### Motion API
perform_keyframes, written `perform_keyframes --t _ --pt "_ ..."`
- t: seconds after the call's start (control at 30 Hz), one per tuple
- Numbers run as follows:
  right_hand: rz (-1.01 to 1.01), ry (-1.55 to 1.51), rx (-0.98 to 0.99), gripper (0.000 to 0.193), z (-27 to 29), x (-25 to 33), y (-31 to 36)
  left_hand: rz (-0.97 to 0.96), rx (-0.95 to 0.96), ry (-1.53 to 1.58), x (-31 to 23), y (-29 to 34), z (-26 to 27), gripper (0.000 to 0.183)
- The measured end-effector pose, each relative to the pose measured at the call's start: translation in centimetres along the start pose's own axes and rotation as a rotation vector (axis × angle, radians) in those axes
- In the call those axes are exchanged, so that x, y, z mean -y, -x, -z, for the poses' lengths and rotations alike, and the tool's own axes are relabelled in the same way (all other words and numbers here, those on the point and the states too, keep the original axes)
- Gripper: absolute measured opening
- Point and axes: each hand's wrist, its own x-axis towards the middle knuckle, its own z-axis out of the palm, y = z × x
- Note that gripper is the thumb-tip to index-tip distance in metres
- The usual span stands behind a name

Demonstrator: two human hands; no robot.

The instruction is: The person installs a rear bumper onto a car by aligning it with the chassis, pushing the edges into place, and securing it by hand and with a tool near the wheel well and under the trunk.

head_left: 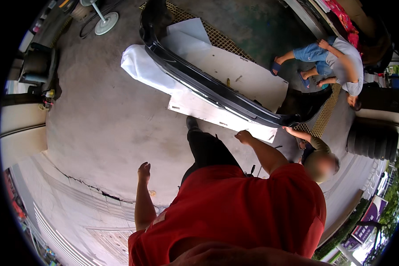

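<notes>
My left hand (144, 170) hangs out at my left side over the concrete floor. Its fingers are loosely bent and apart, and I see nothing in them. In front of my body is my right hand (243, 137), its fingers also loosely curled with nothing visible in them. It is nearest to a long black car bumper (199, 82) but does not touch it. The bumper lies curved across white boards (235, 71), with white sheeting (148, 66) under its left part. Another person's hand (289, 129) reaches to the bumper's near right end.
A crouching person (319, 164) is close on my right. Farther off, a person in blue shorts (312, 53) bends at the bumper's far right side. Yellow floor grating (230, 46) runs behind the boards. Stacked tyres (373, 139) stand right; a round stand base (106, 23) is far left.
</notes>
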Motion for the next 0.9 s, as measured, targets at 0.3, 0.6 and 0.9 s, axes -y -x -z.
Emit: perform_keyframes --t 0.3,0.6,0.9 --pt "-0.137 0.109 -0.170 0.041 14.7 7.7 -14.3 0.345 -0.044 0.406 -7.5 0.7 6.0 0.039" --pt "0.082 -0.216 -0.341 0.032 21.9 27.4 -24.7 0.326 0.328 0.181 8.2 -7.1 12.3 0.029" --pt "-0.044 0.201 -0.004 0.045 14.6 32.4 -27.2 0.463 0.001 0.099 -2.8 -25.5 37.2 0.034"
